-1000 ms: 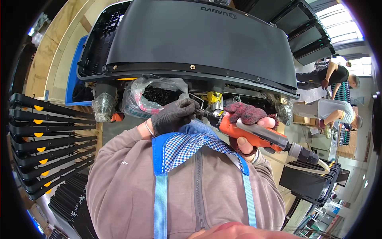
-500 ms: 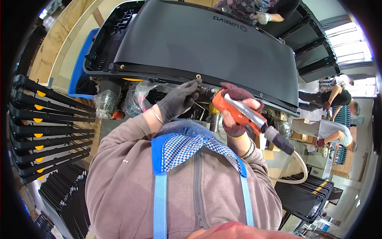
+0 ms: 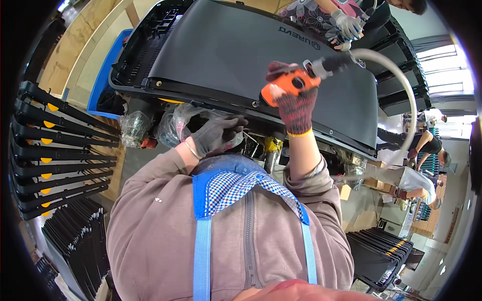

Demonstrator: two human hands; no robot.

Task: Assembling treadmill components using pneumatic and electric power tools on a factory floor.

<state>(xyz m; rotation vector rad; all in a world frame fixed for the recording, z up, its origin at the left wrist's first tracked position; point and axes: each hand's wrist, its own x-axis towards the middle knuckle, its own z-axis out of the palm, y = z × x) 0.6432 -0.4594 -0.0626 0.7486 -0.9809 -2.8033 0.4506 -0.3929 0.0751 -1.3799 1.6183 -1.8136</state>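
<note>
My right hand (image 3: 297, 108), in a dark red and black knit glove, grips an orange pneumatic screwdriver (image 3: 291, 86). The tool's front end meets a hole on the near edge of a large black treadmill-like panel (image 3: 231, 55). From its rear, a pale air hose (image 3: 409, 95) curves away to the right. My left hand (image 3: 217, 135), in a dark grey glove, hovers below the panel's near edge, beside a clear plastic bag (image 3: 173, 125). Its fingers reach loosely to the right, with no object visible among them.
Across the panel, a co-worker's gloved hand (image 3: 347, 25) works at the far edge. Black frames with yellow parts (image 3: 65, 145) are stacked at left, above black sheets (image 3: 80, 241). A blue bin (image 3: 103, 85) stands beside the panel. More people and stacked black parts (image 3: 379, 253) are at right.
The screwdriver has moved from beside my left hand up and forward to the panel's edge hole. My left hand has come off its tip. The co-worker's hands have shifted at the far edge.
</note>
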